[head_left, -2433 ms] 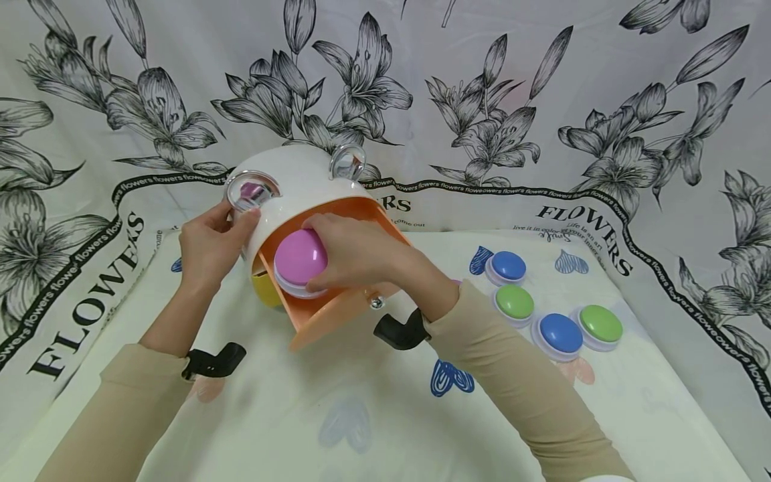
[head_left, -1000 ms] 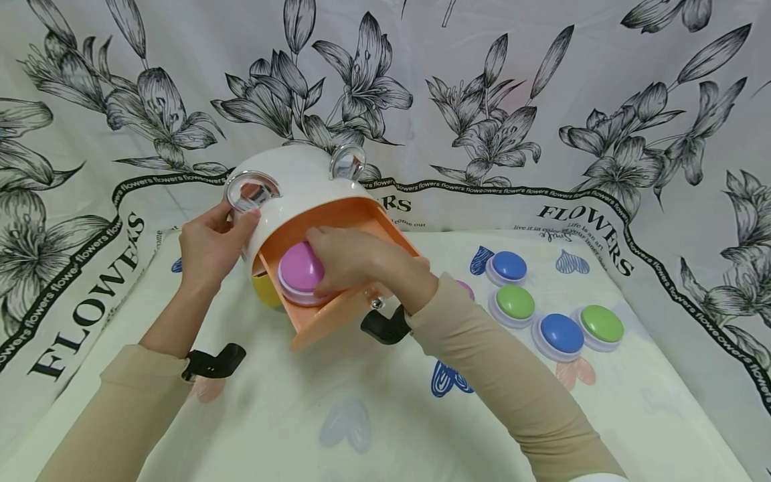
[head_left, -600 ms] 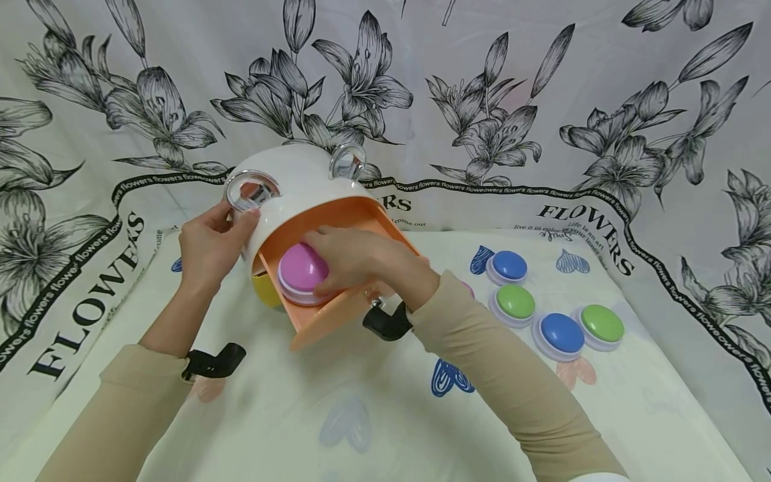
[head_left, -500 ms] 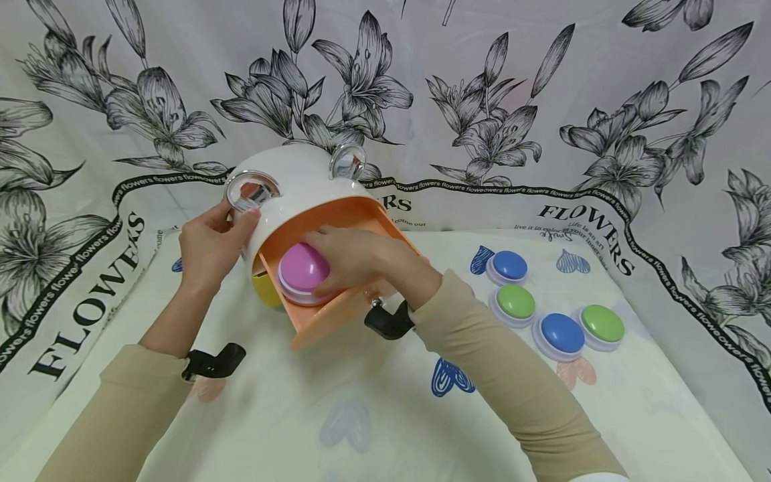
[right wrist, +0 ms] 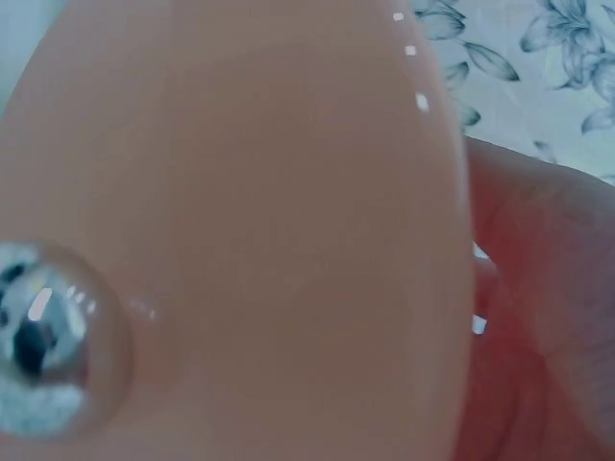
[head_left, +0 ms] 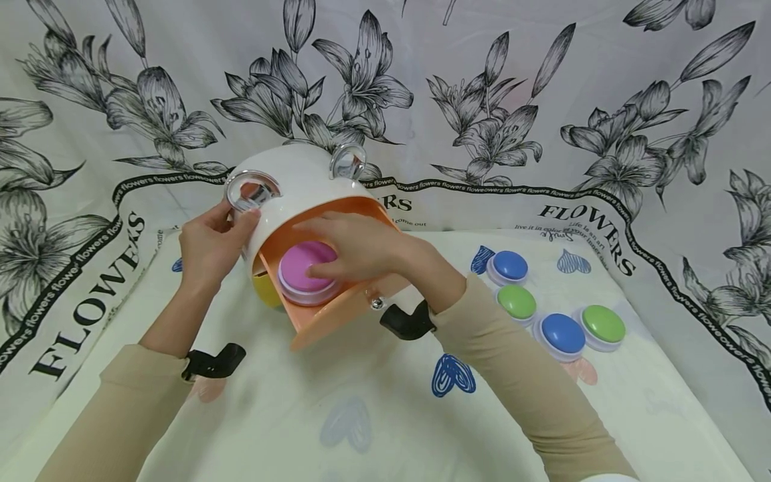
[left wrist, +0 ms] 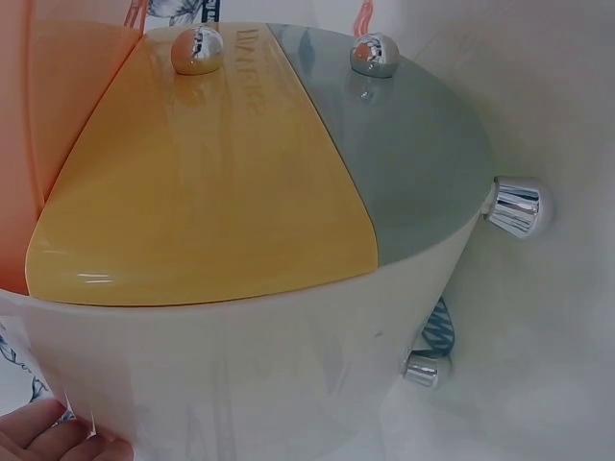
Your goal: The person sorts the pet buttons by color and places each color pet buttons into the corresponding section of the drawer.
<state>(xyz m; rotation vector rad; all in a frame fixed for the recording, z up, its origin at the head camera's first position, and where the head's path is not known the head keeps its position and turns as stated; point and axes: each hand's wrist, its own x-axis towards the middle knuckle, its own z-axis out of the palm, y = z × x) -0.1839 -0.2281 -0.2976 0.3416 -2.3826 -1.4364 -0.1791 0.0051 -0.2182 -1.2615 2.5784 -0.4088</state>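
Observation:
A white rounded drawer cabinet point(head_left: 295, 171) stands left of centre, its orange drawer point(head_left: 328, 325) pulled out. Inside that drawer lies a pink domed push button point(head_left: 295, 264) on a white base. My right hand point(head_left: 367, 248) reaches over it from the right with loosened fingers, the thumb overlapping the pink dome. My left hand point(head_left: 211, 248) grips the cabinet's left side, just below a chrome ring-shaped fitting point(head_left: 249, 191). In the left wrist view, a yellow drawer point(left wrist: 202, 182) and a grey-green drawer point(left wrist: 413, 144), each with a chrome knob, are pushed in.
Two blue push buttons point(head_left: 563, 333) and two green ones point(head_left: 603, 323) lie on the table to the right, partly beyond my right sleeve. A flower-printed cloth point(head_left: 482, 120) hangs behind the table. Chrome feet point(left wrist: 520, 207) jut from the cabinet.
My right hand lowered the pink button into the orange drawer, then loosened its fingers and shifted slightly up and right. The left hand stayed in place.

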